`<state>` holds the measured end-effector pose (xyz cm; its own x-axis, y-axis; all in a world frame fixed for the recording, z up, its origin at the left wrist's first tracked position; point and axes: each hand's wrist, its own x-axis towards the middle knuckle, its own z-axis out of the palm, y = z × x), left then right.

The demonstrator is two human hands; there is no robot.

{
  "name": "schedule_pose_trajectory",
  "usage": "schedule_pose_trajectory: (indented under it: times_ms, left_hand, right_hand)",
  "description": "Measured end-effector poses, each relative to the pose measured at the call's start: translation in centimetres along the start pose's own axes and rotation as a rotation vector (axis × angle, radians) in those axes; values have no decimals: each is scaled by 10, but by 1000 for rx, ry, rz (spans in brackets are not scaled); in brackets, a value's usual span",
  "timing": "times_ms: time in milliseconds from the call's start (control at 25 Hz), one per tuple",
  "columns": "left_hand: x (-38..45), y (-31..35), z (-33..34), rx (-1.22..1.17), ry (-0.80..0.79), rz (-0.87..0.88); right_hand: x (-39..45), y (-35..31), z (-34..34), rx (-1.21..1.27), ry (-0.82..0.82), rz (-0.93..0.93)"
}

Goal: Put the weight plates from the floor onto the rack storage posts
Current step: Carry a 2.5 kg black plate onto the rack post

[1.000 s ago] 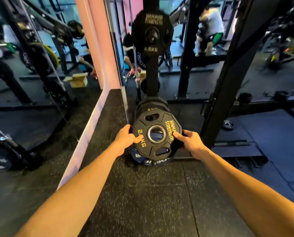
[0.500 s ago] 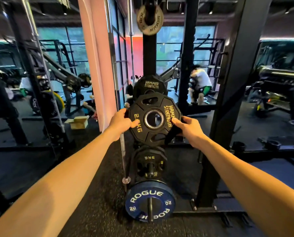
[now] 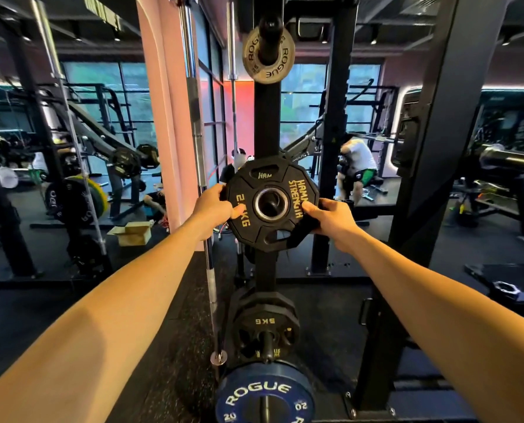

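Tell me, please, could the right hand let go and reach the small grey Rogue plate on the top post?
Probably yes: the grey Rogue plate hangs straight above the held black plate on the upright, nothing between, though the right hand is busy gripping.

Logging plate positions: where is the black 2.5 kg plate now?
Centre of the head view, the black twelve-sided 2.5 kg plate is held against the black rack upright, between left hand and right hand.

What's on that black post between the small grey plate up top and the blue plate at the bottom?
In the head view: the 2.5 kg plate held by both hands, then a stored 5 kg plate lower down.
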<state>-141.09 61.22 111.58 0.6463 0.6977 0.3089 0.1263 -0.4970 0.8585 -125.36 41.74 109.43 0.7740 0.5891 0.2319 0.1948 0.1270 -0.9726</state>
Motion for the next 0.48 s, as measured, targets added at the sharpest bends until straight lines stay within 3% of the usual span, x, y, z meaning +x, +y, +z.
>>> schedule_pose_trajectory:
  times_ms: [280, 480]
  left_hand:
    - [36, -29, 19, 40, -26, -49]
    - [58, -51, 30, 52, -4, 20]
  right_hand:
    - [43, 32, 9, -23, -38, 65]
    - [67, 51, 7, -3, -97, 43]
